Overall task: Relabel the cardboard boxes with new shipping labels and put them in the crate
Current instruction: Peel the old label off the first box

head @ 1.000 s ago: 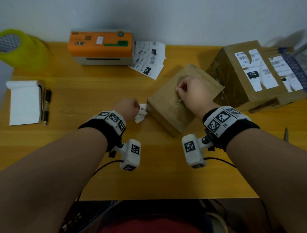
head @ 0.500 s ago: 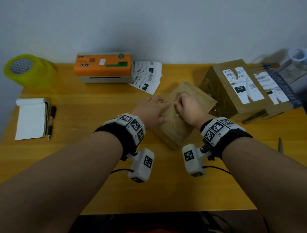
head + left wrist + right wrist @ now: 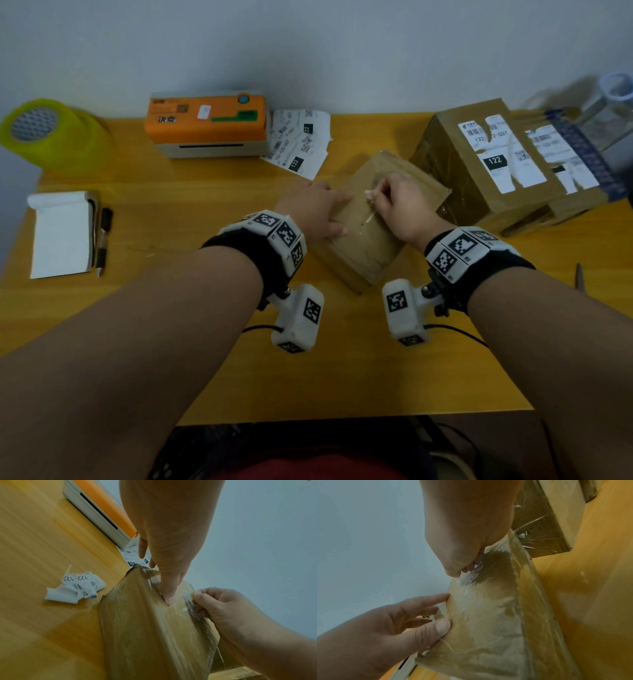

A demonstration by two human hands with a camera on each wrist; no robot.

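— Where's the box [image 3: 373,219]?
— Mid-table, under both hands: left hand [image 3: 313,214] flat on it, right hand [image 3: 399,205] pinching a label scrap [image 3: 370,194].
— Any writing?
— "122" on the far box's label [image 3: 495,160] (torn).

We've bare table [image 3: 342,359] in front of the small box [image 3: 373,240], open to both hands. Left side open up to notepad [image 3: 60,233] & pen [image 3: 102,236]. Right is blocked by the big labelled box [image 3: 486,171]; at the back, printer [image 3: 207,125] & loose labels [image 3: 298,144]. Crumpled label scrap [image 3: 75,588] lies just left of small box.
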